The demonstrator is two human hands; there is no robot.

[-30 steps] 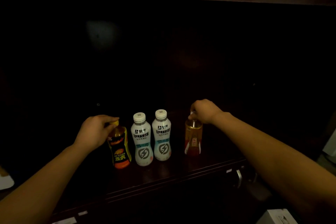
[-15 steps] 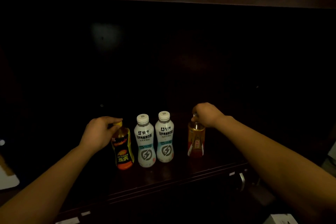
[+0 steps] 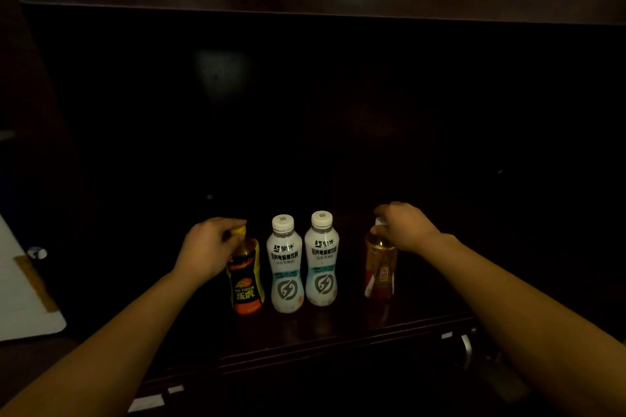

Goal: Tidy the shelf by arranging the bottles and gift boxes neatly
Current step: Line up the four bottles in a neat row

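Observation:
Several bottles stand in a row near the front of a dark wooden shelf (image 3: 338, 332). My left hand (image 3: 206, 247) grips the neck of a black and yellow energy drink bottle (image 3: 247, 281) at the row's left end. Two white bottles (image 3: 284, 264) (image 3: 321, 261) with white caps stand upright side by side in the middle. At the right end, a little apart, stands an amber tea bottle (image 3: 380, 267); my right hand (image 3: 403, 225) is closed over its cap. No gift box is visible in the dark shelf.
The shelf's back and sides are too dark to make out. A white board or box (image 3: 23, 298) lies at the left edge. A metal handle (image 3: 467, 349) shows below the shelf's front edge at the right.
Both hands have stayed on their bottles. The amber bottle now stands slightly farther right of the white pair. The view has shifted a little.

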